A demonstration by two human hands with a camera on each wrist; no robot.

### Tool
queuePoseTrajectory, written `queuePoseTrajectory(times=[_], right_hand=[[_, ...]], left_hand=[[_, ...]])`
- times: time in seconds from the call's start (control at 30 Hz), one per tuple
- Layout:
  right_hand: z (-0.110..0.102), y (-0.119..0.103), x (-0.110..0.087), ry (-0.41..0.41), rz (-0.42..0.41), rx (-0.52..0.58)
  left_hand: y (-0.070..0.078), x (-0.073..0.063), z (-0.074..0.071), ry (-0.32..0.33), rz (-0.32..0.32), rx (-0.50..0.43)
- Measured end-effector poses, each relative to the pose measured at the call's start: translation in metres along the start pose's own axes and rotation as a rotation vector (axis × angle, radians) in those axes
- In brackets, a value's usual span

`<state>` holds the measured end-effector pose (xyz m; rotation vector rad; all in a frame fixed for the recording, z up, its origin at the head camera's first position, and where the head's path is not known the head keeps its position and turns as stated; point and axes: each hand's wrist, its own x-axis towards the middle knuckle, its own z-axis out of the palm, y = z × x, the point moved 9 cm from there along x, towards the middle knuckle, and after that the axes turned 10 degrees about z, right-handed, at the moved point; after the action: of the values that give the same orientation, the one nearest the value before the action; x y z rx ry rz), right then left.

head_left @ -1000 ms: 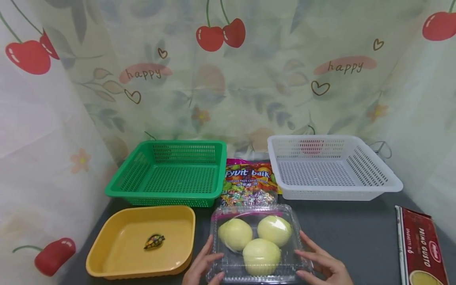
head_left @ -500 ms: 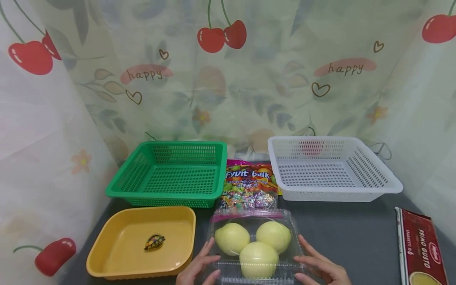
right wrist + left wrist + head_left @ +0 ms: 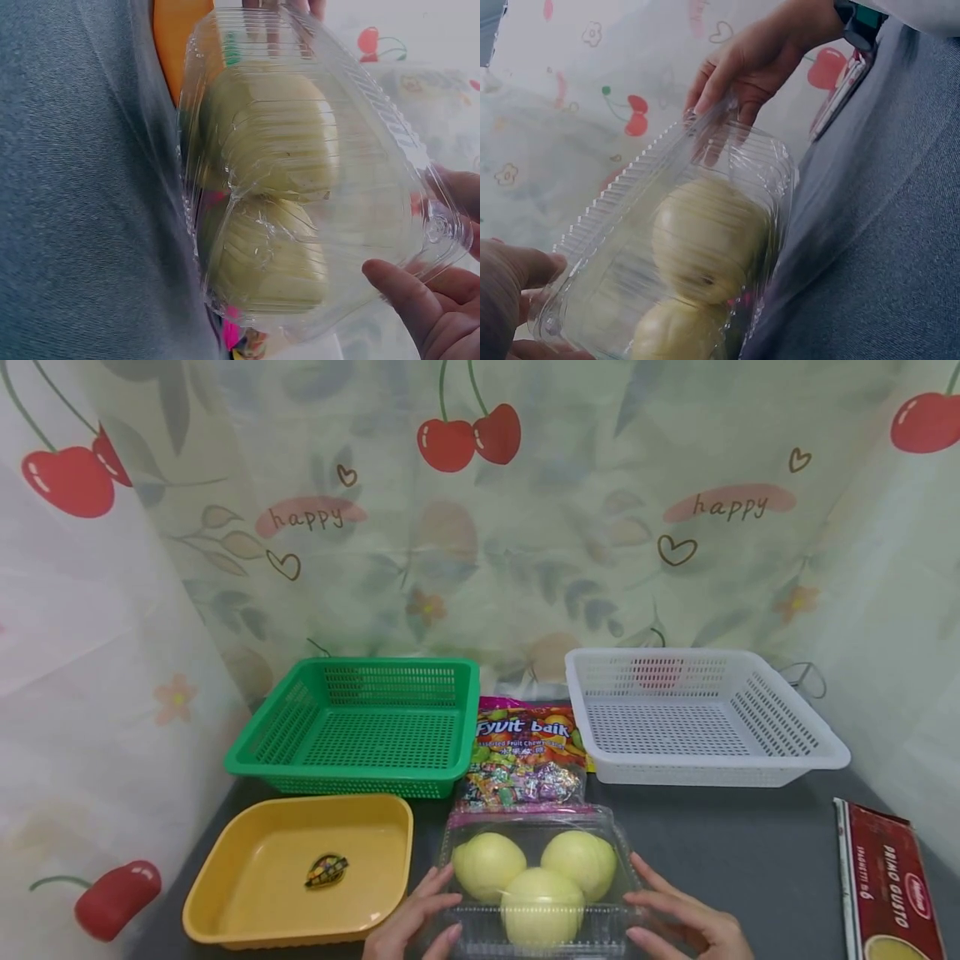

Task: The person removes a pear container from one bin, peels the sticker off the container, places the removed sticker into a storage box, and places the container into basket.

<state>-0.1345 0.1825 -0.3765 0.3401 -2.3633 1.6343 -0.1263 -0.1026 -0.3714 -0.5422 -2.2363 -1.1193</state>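
Note:
A clear plastic clamshell box (image 3: 475, 935) with three pale yellow-green round fruits (image 3: 542, 906) inside is at the near middle in the head view, its lid closed. My left hand (image 3: 412, 920) grips its left edge, and my right hand (image 3: 692, 920) grips the right edge, fingers spread along the sides. The left wrist view has the ridged rim of the box between my left thumb (image 3: 544, 266) and fingers. From the right wrist, my right thumb (image 3: 397, 289) presses on a corner of the box, with two of the fruits visible through the plastic.
Behind the box lies a fruit candy bag (image 3: 525, 743), between a green basket (image 3: 360, 768) and a white basket (image 3: 712, 768). At left stands a yellow tray (image 3: 255, 902) with a small dark, colourful wrapped piece (image 3: 326, 871). A red spaghetti pack (image 3: 888, 877) lies far right.
The box has come a little toward me and tilted, so its near side shows more, and more of the candy bag is uncovered. Both hands have kept their hold.

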Motion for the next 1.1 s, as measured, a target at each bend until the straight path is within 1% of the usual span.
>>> queuePoseTrajectory(times=[0.17,0.23,0.33,0.4,0.53,0.6,0.7,0.8,0.83,0.87,0.93,1.03,1.1], right_hand=[[0.000,-0.002,0.003,0.003,0.012,-0.011],[0.000,-0.002,0.004,0.000,0.027,-0.004],[0.000,-0.003,0.008,-0.017,0.055,0.042],[0.001,-0.006,0.010,-0.039,0.036,0.093],[0.003,-0.015,0.017,-0.066,0.005,0.154],[0.003,-0.019,0.021,-0.069,-0.007,0.160],[0.006,-0.026,0.027,-0.084,-0.019,0.178],[0.007,-0.032,0.031,-0.098,-0.018,0.191],[0.008,-0.033,0.033,-0.104,-0.002,0.191],[0.008,-0.034,0.035,-0.104,0.014,0.185],[0.009,-0.037,0.038,-0.115,0.006,0.205],[0.011,-0.045,0.043,-0.139,-0.053,0.248],[0.012,-0.052,0.046,-0.162,-0.113,0.283]], left_hand=[[0.007,0.005,-0.006,0.003,0.010,0.011],[0.009,0.008,-0.009,-0.006,-0.022,0.009],[0.012,0.013,-0.014,-0.014,-0.049,0.009],[0.015,0.016,-0.019,-0.006,-0.044,0.000],[0.022,0.025,-0.028,0.029,0.044,-0.011],[0.024,0.028,-0.030,0.023,0.077,-0.004],[0.027,0.035,-0.035,0.008,0.144,0.011],[0.030,0.041,-0.039,0.012,0.226,-0.015],[0.031,0.042,-0.041,0.015,0.243,-0.018],[0.031,0.044,-0.042,0.016,0.251,-0.013],[0.031,0.048,-0.044,0.021,0.252,-0.009],[0.030,0.054,-0.048,0.017,0.225,-0.003],[0.028,0.058,-0.050,0.022,0.220,-0.009]])
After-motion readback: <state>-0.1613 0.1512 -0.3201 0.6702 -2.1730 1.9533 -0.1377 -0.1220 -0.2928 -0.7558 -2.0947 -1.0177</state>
